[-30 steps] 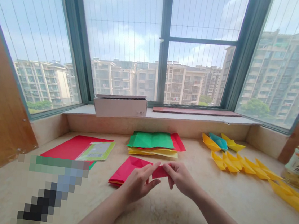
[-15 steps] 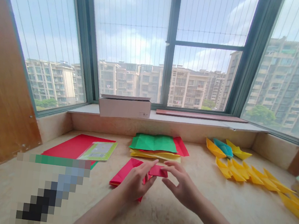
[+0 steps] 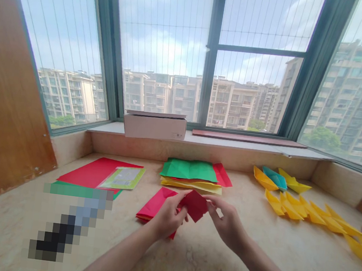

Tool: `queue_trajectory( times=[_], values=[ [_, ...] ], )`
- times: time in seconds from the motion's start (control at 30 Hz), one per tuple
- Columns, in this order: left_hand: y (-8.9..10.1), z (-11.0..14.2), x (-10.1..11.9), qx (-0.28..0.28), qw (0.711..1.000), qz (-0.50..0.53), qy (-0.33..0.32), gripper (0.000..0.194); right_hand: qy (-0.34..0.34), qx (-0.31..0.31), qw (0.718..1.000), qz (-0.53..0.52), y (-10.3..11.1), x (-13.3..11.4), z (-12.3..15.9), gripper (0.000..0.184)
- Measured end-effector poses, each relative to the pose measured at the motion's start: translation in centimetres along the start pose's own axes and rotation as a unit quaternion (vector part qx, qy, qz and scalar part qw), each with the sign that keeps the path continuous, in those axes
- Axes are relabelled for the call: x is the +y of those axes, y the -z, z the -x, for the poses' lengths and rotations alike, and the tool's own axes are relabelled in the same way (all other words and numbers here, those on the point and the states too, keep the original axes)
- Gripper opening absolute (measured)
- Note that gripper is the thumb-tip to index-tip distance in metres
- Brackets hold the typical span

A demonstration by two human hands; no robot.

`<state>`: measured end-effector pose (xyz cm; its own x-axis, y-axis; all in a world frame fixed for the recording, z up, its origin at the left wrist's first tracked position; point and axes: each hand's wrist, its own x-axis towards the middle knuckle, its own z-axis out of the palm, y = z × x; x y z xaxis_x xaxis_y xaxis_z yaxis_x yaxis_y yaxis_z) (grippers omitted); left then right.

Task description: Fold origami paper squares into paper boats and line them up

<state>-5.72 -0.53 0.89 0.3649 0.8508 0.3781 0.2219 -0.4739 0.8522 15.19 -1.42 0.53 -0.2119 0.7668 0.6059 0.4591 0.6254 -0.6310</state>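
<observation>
A small folded square of crimson paper (image 3: 194, 205) now stands tilted on one corner between the person's two hands, held up as a diamond above the counter, where a moment ago it lay flatter and lower. The left hand (image 3: 167, 218) is closed on the paper's left side, with its fingers curled and its thumb pressed against the sheet. The right hand (image 3: 227, 225) grips the right edge between thumb and fingertips, its other fingers loosely bent. Below the left hand lies a larger folded piece of pinkish-red paper (image 3: 154, 205), with a tip showing under the palm. Farther ahead, on the beige marble counter (image 3: 185, 263), sits a stack of square paper sheets (image 3: 190, 170), green on top with red and yellow beneath. To the left lies a flat red sheet (image 3: 92, 173) with a green-and-yellow printed packet (image 3: 123, 177) overlapping it. To the right, yellow folded paper boats (image 3: 303, 211) run in a loose row, and a teal paper boat (image 3: 274, 178) sits among others behind them. A white cardboard box (image 3: 154, 126) rests on the window sill, and a pixelated patch (image 3: 71, 223) hides whatever lies at the counter's left.
</observation>
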Motion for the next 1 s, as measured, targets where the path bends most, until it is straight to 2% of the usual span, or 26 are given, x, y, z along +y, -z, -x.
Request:
queue_trajectory(
  times=[0.07,0.17,0.37,0.5,0.63,0.83,1.0],
  values=[
    [0.0,0.0,0.2,-0.012,0.999,0.022,0.020,0.040,-0.023,0.006,1.000,-0.007,0.0,0.0,0.0,0.032],
    [0.0,-0.1,0.4,-0.011,0.998,0.058,0.038,0.032,-0.013,0.002,1.000,-0.004,0.0,0.1,-0.1,0.031],
    [0.1,-0.3,1.1,-0.009,0.991,0.123,0.053,0.040,0.035,-0.044,0.998,0.003,0.2,-0.1,-0.3,0.033],
    [0.0,-0.1,1.8,-0.007,0.987,0.145,0.073,0.041,0.041,-0.087,0.995,0.002,0.2,-0.2,-0.1,0.036],
    [-0.1,0.0,2.3,-0.007,0.982,0.162,0.094,0.039,0.018,-0.091,0.996,-0.015,0.0,-0.4,-0.1,0.024],
    [0.0,-0.6,1.6,0.039,0.982,0.168,0.081,0.025,-0.063,-0.036,0.993,-0.097,0.7,-1.1,-0.5,0.035],
    [0.0,-0.8,1.1,0.038,0.986,0.133,0.092,0.019,-0.106,-0.041,0.980,-0.163,0.9,-1.2,-0.6,0.037]
  ],
)
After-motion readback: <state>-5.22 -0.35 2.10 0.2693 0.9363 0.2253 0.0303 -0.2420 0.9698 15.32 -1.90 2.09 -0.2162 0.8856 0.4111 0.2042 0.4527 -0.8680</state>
